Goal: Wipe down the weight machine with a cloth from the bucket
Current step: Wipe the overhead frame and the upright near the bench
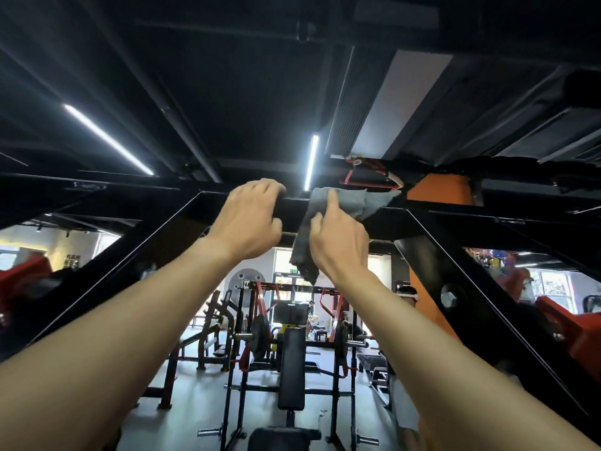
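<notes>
I look up at the black top crossbar (439, 219) of the weight machine. A grey cloth (354, 203) is draped over the bar, one end hanging down below it. My right hand (338, 242) grips the cloth against the bar's front face, index finger laid up over it. My left hand (250, 219) is hooked over the bare bar just left of the cloth, fingers curled round its top edge. The bucket is out of sight.
Black diagonal braces (487, 304) run down left and right from the crossbar. Ceiling ducts and strip lights (310, 167) are close above. Below stands a black bench (292, 369) in a red-and-black rack. A person (408, 296) stands at the right by an orange column.
</notes>
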Demonstrator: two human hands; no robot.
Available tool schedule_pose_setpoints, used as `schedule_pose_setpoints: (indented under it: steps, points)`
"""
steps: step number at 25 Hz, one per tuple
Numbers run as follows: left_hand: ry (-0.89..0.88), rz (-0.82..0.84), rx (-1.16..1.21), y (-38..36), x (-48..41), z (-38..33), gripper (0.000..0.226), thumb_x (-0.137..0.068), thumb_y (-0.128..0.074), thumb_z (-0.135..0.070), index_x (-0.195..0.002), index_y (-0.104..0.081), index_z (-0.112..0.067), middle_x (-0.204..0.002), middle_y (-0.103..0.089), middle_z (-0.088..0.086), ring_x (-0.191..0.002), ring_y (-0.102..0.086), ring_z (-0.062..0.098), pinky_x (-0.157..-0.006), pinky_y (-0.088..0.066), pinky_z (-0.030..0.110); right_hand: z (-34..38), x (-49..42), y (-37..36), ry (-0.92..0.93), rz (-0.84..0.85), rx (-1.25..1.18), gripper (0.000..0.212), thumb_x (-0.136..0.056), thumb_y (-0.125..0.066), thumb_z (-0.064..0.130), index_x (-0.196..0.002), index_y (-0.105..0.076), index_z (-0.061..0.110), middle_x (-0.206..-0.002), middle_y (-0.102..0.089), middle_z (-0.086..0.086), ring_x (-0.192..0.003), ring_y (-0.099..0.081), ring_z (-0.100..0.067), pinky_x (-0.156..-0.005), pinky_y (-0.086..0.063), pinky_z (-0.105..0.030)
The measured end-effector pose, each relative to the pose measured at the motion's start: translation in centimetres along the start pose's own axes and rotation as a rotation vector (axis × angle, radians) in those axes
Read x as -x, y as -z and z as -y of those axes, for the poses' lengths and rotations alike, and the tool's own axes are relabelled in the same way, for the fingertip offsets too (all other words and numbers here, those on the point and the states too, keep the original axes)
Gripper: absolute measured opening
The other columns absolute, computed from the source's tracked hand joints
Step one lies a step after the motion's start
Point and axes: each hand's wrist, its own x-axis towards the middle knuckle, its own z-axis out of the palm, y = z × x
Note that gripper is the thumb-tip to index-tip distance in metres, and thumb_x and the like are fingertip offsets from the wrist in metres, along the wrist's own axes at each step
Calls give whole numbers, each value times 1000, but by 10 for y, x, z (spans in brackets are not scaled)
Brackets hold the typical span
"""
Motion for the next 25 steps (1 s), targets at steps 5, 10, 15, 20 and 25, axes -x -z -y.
schedule_pose_setpoints:
  steps: [5,10,15,20,25]
  points:
    - [40,87,-82,2,6,25,77,-79,-59,-13,-153,-38,-20,-154,-43,5,-147,-32,24,-126,-17,42,1,-3,0,51,5,83,49,-108,-31,29,-156,-35,18,-101,-72,-15,-93,-66,-38,-69,-45,-41]
    - [34,105,-14,2,6,29,82,-79,-56,-10,-156,-33,-20,-159,-35,2,-151,-23,22,-127,-7,39,34,-13,-27,215,-218,333,18,-96,-55,16,-108,-68,13,-99,-65,-7,-96,-54,-30,-76,-42,-39]
    - [20,95,63,5,8,37,83,-78,-53,-2,-156,-35,-21,-160,-36,1,-151,-23,19,-126,-6,33,28,-22,-34,275,-249,252,18,-93,-53,22,-98,-68,14,-110,-57,-6,-107,-50,-28,-94,-40,-41]
    - [-2,41,47,1,12,37,83,-77,-54,-2,-156,-35,-20,-158,-37,1,-150,-25,19,-126,-5,33,27,-33,-36,224,-141,158,25,-88,-46,33,-101,-59,16,-107,-65,-3,-107,-55,-25,-113,-32,-45]
    - [-19,-35,43,-7,13,40,80,-74,-54,0,-152,-42,-18,-151,-45,1,-144,-33,20,-126,-12,35,37,-52,-33,392,23,186,25,-92,-39,40,-93,-52,19,-97,-62,-2,-92,-55,-26,-85,-36,-43]
